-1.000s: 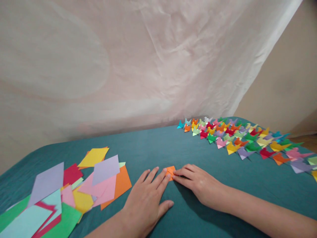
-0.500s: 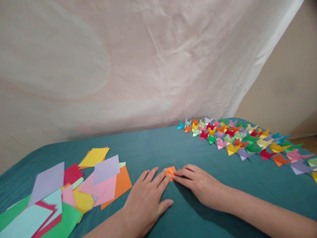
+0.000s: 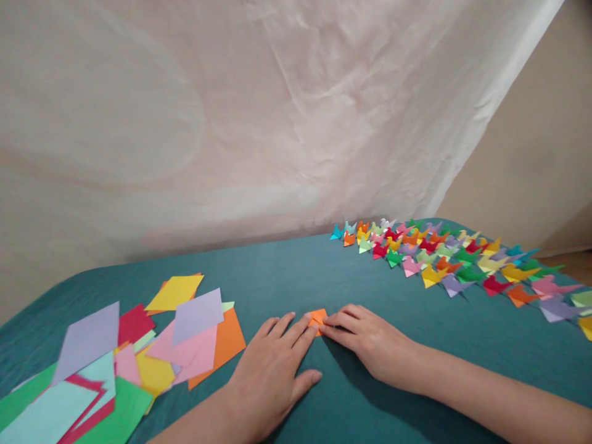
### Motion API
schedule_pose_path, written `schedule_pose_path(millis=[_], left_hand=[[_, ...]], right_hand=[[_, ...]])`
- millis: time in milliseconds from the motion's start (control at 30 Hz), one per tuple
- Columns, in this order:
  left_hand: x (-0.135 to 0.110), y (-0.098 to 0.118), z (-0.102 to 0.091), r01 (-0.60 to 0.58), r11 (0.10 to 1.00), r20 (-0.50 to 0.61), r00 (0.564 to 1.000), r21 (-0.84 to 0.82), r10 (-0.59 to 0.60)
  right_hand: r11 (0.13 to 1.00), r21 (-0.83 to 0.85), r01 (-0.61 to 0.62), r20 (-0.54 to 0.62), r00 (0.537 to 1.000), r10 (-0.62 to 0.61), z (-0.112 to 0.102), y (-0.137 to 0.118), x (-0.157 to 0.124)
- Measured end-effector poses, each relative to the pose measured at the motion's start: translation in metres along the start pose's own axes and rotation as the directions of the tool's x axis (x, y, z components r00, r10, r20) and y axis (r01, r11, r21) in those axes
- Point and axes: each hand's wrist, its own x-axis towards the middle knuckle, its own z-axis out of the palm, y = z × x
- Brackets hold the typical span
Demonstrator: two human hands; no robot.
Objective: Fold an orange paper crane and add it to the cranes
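Observation:
A small folded piece of orange paper (image 3: pixel 317 316) lies flat on the teal tabletop, with creased flaps on its upper face. My left hand (image 3: pixel 272 370) rests palm down with its fingers stretched out, two fingertips pressing the paper's left side. Its thumb is spread apart, touching the table side. At the paper's right edge, the bent fingers of my right hand (image 3: pixel 370 342) close together on a flap. The thumb of that hand is hidden beneath it.
Loose coloured paper sheets overlap on the left, among them a lilac sheet (image 3: pixel 198 316) and an orange sheet (image 3: pixel 229 339). Rows of folded paper birds, such as a yellow bird (image 3: pixel 432 277), stand on the right. A pale cloth (image 3: pixel 259 123) hangs behind the table (image 3: pixel 272 271).
Both hands keep almost the same pose on the orange paper. The whole view has shifted very slightly.

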Motion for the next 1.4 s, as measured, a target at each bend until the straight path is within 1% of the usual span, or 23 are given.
schedule_pose_path(millis=[133, 267, 433, 600, 733, 900, 1033, 1200, 1333, 1400], left_hand=[[0.000, 0.001, 0.002, -0.010, 1.000, -0.039, 0.999, 0.001, 0.010], [0.001, 0.000, 0.005, -0.011, 1.000, -0.030, 0.999, 0.013, 0.011], [0.001, -0.001, 0.007, -0.017, 1.000, -0.066, 0.998, 0.020, 0.018], [0.001, 0.000, 0.005, -0.009, 0.999, -0.046, 0.999, 0.040, 0.011], [0.001, 0.000, 0.003, -0.008, 0.999, -0.027, 1.000, 0.034, 0.008], [0.001, 0.000, 0.004, -0.009, 1.000, -0.060, 0.998, 0.016, 0.010], [0.002, 0.000, 0.002, -0.004, 1.000, -0.027, 1.000, 0.020, 0.004], [0.002, 0.001, 0.001, -0.002, 1.000, -0.009, 1.000, 0.025, 0.003], [0.002, 0.001, 0.001, 0.002, 0.999, 0.000, 1.000, 0.034, -0.002], [0.002, 0.001, 0.000, -0.001, 0.999, 0.005, 1.000, 0.034, 0.001]], right_hand=[[1.000, -0.014, 0.009, -0.016, 1.000, -0.009, 0.001, -0.001, 0.000], [1.000, -0.023, 0.010, -0.011, 1.000, -0.011, 0.000, -0.001, 0.001], [1.000, -0.019, 0.022, -0.027, 0.999, -0.022, -0.001, -0.001, 0.000], [0.999, 0.002, 0.037, -0.025, 0.999, -0.037, -0.002, 0.001, -0.001], [0.999, 0.028, 0.023, 0.008, 1.000, -0.023, -0.006, 0.002, -0.002], [0.997, 0.070, 0.024, 0.023, 0.999, -0.026, -0.010, 0.003, -0.002], [0.994, 0.099, 0.040, 0.027, 0.999, -0.043, -0.012, 0.005, -0.003], [0.977, 0.199, 0.083, -0.004, 0.996, -0.084, -0.017, 0.011, -0.006], [0.952, 0.303, 0.045, -0.026, 0.999, -0.039, -0.017, 0.014, -0.007], [0.952, 0.306, 0.024, -0.041, 0.999, -0.012, -0.014, 0.014, -0.006]])
